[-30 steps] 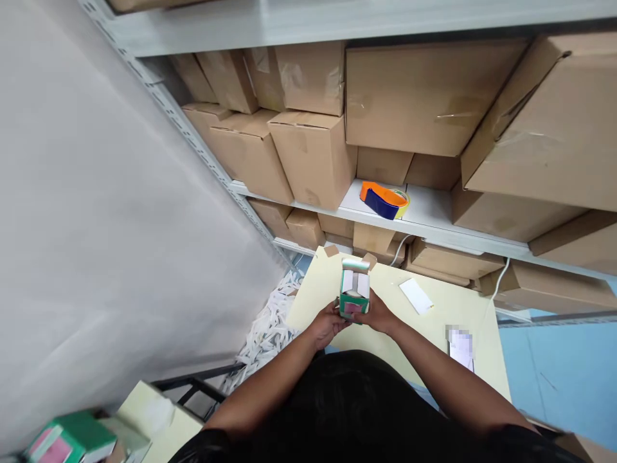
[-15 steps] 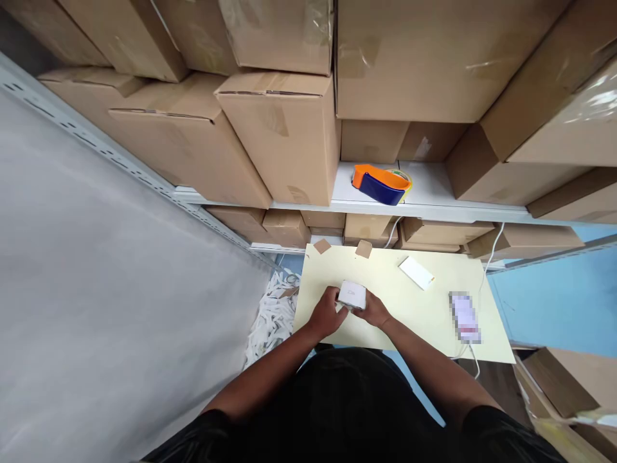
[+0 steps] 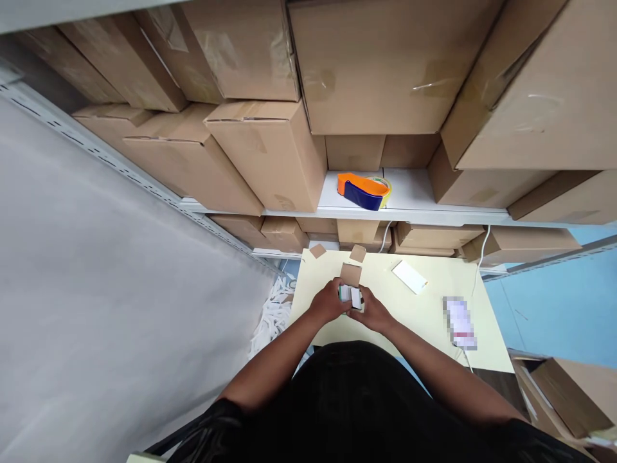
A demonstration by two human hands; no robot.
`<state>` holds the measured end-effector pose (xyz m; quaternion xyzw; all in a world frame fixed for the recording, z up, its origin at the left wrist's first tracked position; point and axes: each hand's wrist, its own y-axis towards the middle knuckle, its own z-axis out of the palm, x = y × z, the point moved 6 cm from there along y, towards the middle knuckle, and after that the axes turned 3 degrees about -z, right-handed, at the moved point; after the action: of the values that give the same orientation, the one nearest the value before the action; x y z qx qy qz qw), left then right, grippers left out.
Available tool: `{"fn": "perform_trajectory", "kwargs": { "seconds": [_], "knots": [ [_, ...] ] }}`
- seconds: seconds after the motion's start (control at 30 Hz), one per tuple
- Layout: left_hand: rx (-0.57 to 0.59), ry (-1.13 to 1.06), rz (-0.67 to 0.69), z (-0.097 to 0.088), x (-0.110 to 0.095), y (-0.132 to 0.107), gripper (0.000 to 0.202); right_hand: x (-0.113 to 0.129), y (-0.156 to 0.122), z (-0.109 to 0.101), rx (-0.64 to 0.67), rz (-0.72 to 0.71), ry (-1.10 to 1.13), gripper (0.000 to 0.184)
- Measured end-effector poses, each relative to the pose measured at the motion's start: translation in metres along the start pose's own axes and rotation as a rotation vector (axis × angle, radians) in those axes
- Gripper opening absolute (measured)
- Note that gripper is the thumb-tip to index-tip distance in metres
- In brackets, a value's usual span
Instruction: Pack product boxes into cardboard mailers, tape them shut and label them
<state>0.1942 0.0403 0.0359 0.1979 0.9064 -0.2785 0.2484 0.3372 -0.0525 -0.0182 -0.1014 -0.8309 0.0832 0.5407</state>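
A small white box (image 3: 344, 294) is held over the pale yellow tabletop, its lid (image 3: 351, 274) raised at the far side and showing a brown inner face. White pieces show inside, but I cannot make out what they are. My left hand (image 3: 328, 302) is closed around the box's left side. On the opposite side, my right hand (image 3: 375, 312) grips it, with the fingers close to the white contents. The hands hide the box's near edge and part of its sides.
Two brown cardboard scraps (image 3: 318, 251) lie at the tabletop's (image 3: 409, 328) far edge. To the right are a flat white box (image 3: 409, 276) and a blurred phone (image 3: 460, 323) with a cable. Shelves of cartons (image 3: 270, 157) rise behind, carrying an orange-and-blue tape dispenser (image 3: 364, 191). White paper strips (image 3: 272, 318) lie left.
The box's lid has swung up and away from me, so its inside now shows. Both hands remain on the box. The camera view has shifted slightly.
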Motion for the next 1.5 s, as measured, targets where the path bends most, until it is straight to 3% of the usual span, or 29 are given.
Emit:
{"fn": "perform_trajectory", "kwargs": {
  "seconds": [0.17,0.33,0.53,0.67,0.77,0.87,0.93,1.03,1.17,1.37,1.5],
  "knots": [
    [0.072,0.159,-0.051,-0.006,-0.019,0.001,0.060,0.011,0.007,-0.015,0.158,0.073,-0.069,0.082],
    [0.075,0.299,-0.129,-0.004,-0.030,-0.006,0.059,0.017,0.006,-0.012,0.128,0.047,-0.252,0.066],
    [0.022,0.254,-0.157,-0.003,-0.025,-0.019,0.050,0.013,0.000,-0.006,0.095,-0.015,-0.143,0.043],
    [-0.006,0.254,-0.119,-0.005,-0.016,-0.029,0.042,0.005,-0.004,-0.005,0.092,0.001,-0.041,0.060],
    [-0.031,0.130,-0.075,-0.006,-0.006,-0.035,0.032,-0.001,-0.006,-0.006,0.057,0.029,0.018,0.061],
    [-0.155,0.007,-0.011,-0.010,0.006,-0.040,0.035,-0.006,-0.007,-0.007,0.039,0.034,0.067,0.060],
    [-0.218,0.035,0.099,-0.009,0.006,-0.043,0.033,-0.008,-0.008,-0.007,0.038,0.036,0.070,0.062],
    [-0.146,0.095,0.232,0.000,-0.003,-0.045,0.027,-0.009,-0.011,-0.005,0.049,0.028,0.069,0.071],
    [-0.063,0.179,0.100,0.002,-0.016,-0.035,0.037,-0.003,-0.013,0.002,0.062,0.003,-0.014,0.091],
    [-0.010,0.381,-0.040,0.004,-0.044,-0.015,0.051,0.006,-0.007,0.006,0.021,-0.041,-0.210,0.070],
    [-0.008,0.416,-0.068,-0.004,-0.054,-0.016,0.050,0.005,0.000,0.005,0.050,-0.072,-0.268,0.075]
  ]
}}
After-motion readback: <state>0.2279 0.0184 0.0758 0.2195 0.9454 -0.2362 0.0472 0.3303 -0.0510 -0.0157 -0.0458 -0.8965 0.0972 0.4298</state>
